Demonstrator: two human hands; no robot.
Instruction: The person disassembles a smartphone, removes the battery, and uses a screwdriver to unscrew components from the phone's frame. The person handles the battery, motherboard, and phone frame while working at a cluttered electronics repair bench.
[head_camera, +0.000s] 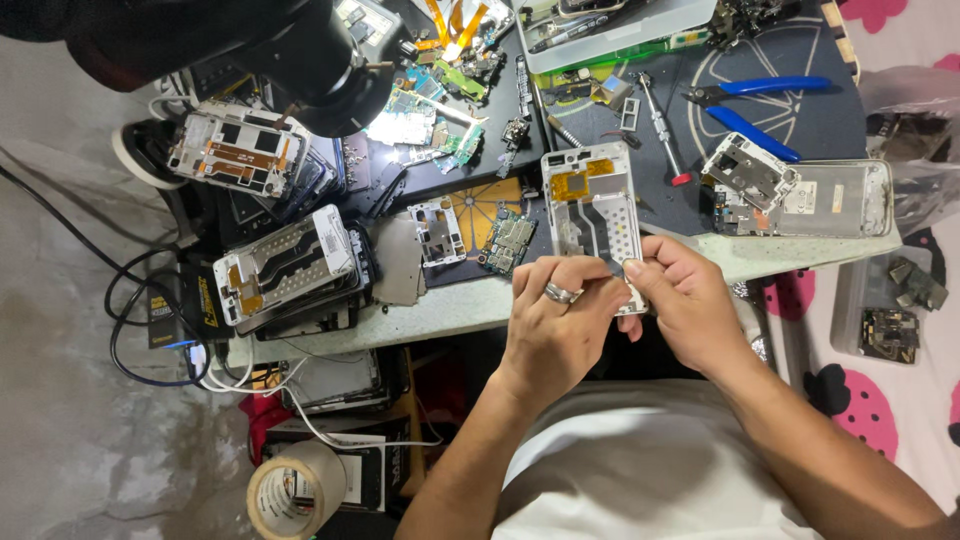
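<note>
Both hands grip a white phone frame (592, 215) above the cluttered surface (450, 305): left hand (555, 320) fingers closed on its lower edge, right hand (685, 300) pinching its lower right corner. Steady support at both edges likely prevents flexing. Blue-handled pliers (755, 105) lie beyond.
</note>
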